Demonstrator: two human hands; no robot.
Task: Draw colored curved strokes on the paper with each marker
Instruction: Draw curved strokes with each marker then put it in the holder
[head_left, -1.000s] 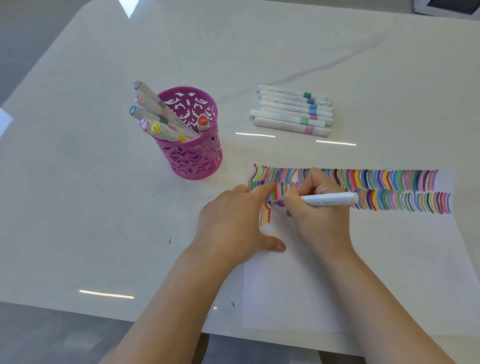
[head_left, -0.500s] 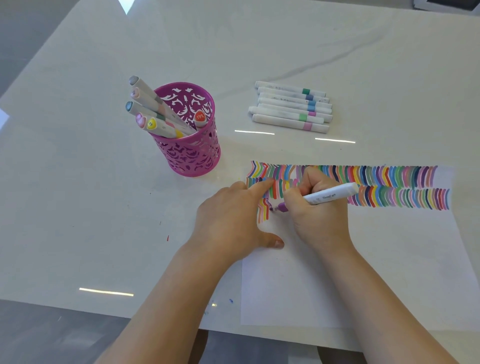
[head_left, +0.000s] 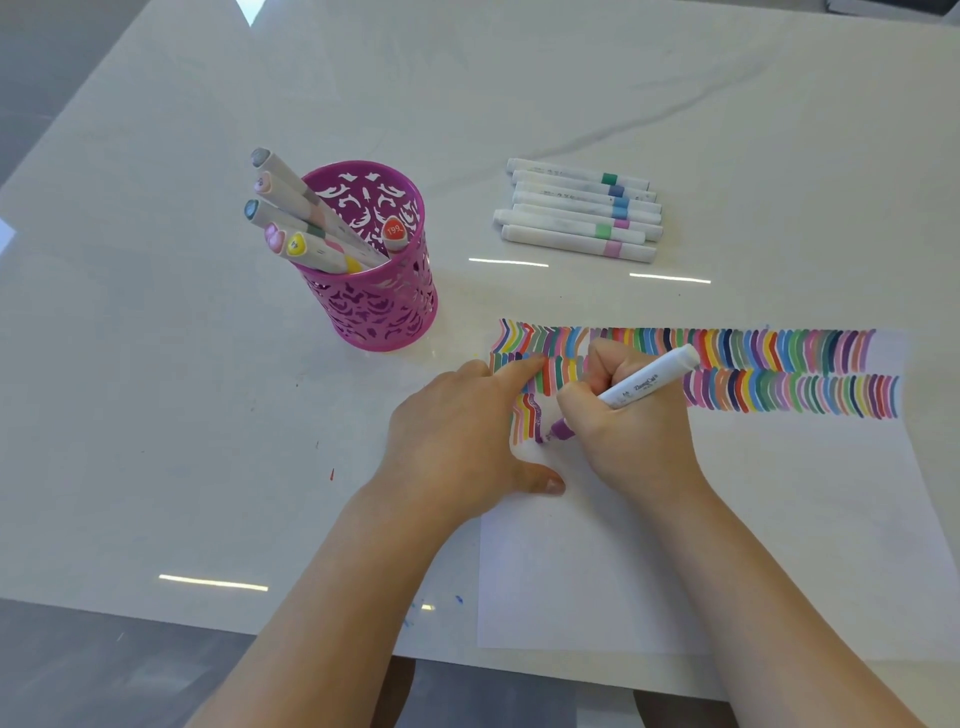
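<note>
Head view: right hand (head_left: 631, 421) grips the marker (head_left: 641, 387) low on its barrel, tip on the paper (head_left: 727, 519) at the third row's start. Left hand (head_left: 467, 431), fingers extended, pins the thin, easily shifted sheet. The marker appears light and rigid.

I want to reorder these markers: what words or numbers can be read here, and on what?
"ZhangCai": barrel of the white purple-tipped marker in the right hand.
"199", last digit unsure: orange marker cap in the pink cut-out pen cup.
Number on the yellow marker cap in that cup: too blurred to read.
Print on the white markers lying on the table: too small to read.
</note>
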